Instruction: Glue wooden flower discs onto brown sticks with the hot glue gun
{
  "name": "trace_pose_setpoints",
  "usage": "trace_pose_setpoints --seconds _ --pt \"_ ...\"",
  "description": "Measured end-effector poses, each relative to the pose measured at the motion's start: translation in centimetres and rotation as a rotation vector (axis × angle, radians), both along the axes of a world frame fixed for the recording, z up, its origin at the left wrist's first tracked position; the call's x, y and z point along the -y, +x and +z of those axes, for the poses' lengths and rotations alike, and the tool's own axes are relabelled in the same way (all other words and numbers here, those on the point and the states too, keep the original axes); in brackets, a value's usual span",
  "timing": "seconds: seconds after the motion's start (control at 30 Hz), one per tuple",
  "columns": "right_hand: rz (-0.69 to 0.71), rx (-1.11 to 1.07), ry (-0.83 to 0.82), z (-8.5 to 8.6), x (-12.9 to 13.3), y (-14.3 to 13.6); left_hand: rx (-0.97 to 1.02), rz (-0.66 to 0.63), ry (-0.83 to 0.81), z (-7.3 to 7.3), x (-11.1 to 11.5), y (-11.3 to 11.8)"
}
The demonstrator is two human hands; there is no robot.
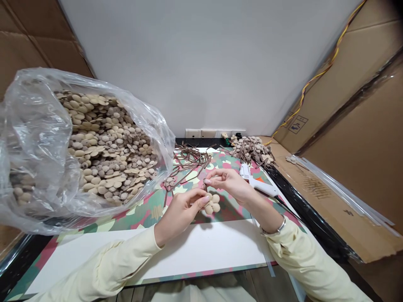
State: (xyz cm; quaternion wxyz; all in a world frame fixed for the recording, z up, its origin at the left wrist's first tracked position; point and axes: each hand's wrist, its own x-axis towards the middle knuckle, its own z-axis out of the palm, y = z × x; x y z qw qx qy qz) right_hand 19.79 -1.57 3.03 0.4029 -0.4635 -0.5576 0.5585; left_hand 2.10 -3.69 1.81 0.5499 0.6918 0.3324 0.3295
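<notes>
1. Left hand [179,213]: thumb and fingers pinch a beige flower piece [213,204], held above the camouflage-patterned cover [138,222].
2. Right hand [232,184]: fingertips pinch a brown cord [205,187] just above the flower piece; the join is hidden by fingers.
3. Glue gun [261,186]: near right wrist; no brand legible.
4. Cardboard flap [330,218]: printed lines, unreadable.
5. Carton [355,92]: printed symbol, indistinct.
6. Plastic bag [37,126]: cut off at left edge.
</notes>
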Motion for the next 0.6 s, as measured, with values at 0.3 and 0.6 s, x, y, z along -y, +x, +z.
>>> trace_pose_setpoints --seconds 0.3,0.6 --pt "0.014 -0.061 0.058 0.0 0.2 -0.4 -0.044 0.033 0.02 0.4 0.0 -0.1" --pt "-0.136 0.072 0.223 1.6 0.3 1.5 0.007 0.119 0.02 1.2 -0.8 -1.0"
